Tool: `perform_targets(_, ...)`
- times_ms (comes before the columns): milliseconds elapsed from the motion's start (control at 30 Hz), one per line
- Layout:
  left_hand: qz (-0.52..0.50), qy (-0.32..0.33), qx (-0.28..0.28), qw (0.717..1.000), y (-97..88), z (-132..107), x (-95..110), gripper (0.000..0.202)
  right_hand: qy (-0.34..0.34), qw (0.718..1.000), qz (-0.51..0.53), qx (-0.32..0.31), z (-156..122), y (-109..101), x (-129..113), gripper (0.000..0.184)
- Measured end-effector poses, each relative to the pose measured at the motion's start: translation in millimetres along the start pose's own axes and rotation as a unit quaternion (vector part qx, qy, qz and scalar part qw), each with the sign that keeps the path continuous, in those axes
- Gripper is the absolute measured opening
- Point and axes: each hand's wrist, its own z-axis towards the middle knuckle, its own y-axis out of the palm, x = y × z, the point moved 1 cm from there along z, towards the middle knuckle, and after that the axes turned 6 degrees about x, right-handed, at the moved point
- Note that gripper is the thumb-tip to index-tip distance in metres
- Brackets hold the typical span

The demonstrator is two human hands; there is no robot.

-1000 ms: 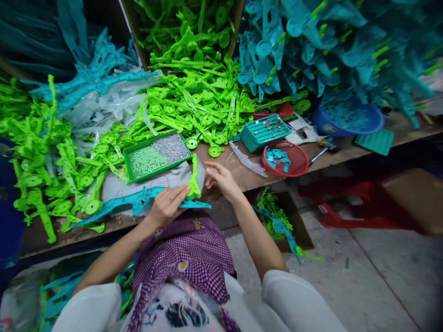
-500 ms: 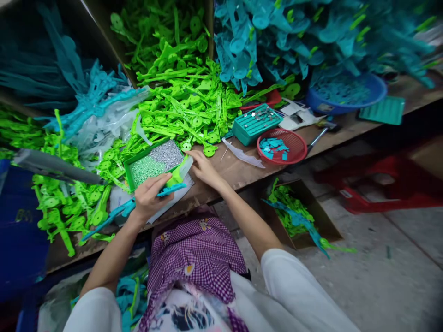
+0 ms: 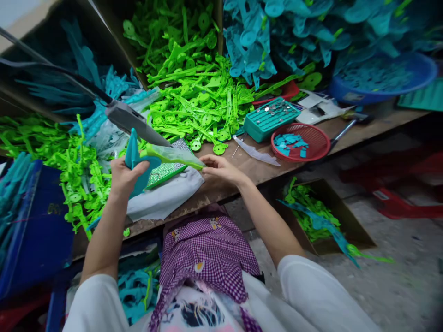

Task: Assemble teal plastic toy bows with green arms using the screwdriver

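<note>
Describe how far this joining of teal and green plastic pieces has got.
Done: joined pieces lie in the floor box. In hand: left hand grips a teal piece; right hand holds a green piece. Left: a big green pile remains on the bench.

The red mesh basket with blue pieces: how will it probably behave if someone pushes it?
The red mesh basket looks like thin plastic, so probably light and easy to slide. It sits low and wide, so tipping seems unlikely. The loose blue pieces may shift.

A long wooden workbench (image 3: 242,173) runs across, heaped at the back with green plastic parts (image 3: 194,99) and teal ones (image 3: 277,32). Bare concrete floor (image 3: 398,276) below, a cardboard box (image 3: 349,230) sitting under the bench edge.
</note>
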Motion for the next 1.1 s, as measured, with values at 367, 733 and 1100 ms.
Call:
perform_targets(367,-0.061,-0.036,0.038,0.997,-4.0,7.4,6.2,0.017,0.016,0.996,0.08,0.021,-0.4,3.4,-7.5,0.034)
perform_targets(733,0.057,0.123,-0.016,0.991,4.1,-26.4,3.3,0.017,0.011,0.999,0.005,0.052,5.4,-8.7,6.2,0.029)
perform_targets(1100,0.182,0.323,-0.199,0.907,107.7,-166.3,-53.7,0.033,-0.014,0.932,-0.3,0.203,-26.0,-27.0,3.6,0.026)
